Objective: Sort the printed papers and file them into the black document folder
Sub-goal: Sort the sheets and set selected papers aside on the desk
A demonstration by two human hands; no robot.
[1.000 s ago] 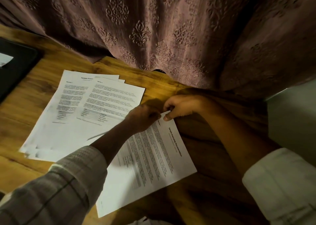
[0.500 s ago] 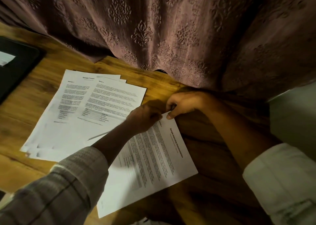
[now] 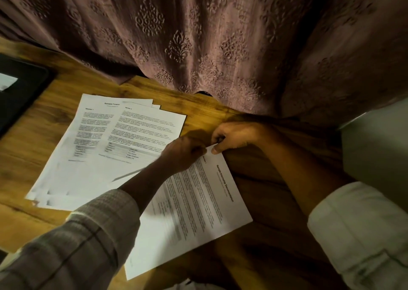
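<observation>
- Hands meet at the far corner of the internship document (image 3: 198,208). The left hand (image 3: 183,153) and right hand (image 3: 234,137) are almost knuckle to knuckle, both with fingers curled in.
- The right thumb lies on the corner itself and pinches it. The left fingertips are tucked out of sight, so that its grip is also a pinch is a judgement.
- From the hands, the internship document runs back toward the person, passing under the left forearm and lying flat on the wooden table (image 3: 44,124). Whether it is one sheet or several cannot be told.
- A fanned stack of financial pages (image 3: 99,146) lies just left of the left hand, and the left forearm crosses over its near right part.
- The black document folder (image 3: 22,95) lies well to the left of both hands, half out of view.
- A patterned curtain (image 3: 198,36) hangs just beyond the right hand, its hem on the table.
- Risk: two hands pulling on one small corner could tear or crease it, especially if the sheets are fastened there.
- Risk: the left forearm rests across both piles, so lifting or dragging it could pull the loose financial pages onto the internship document and mix the sets.
- Risk: the folder is a long reach away, and pages carried there by one corner could sag and slip apart.
</observation>
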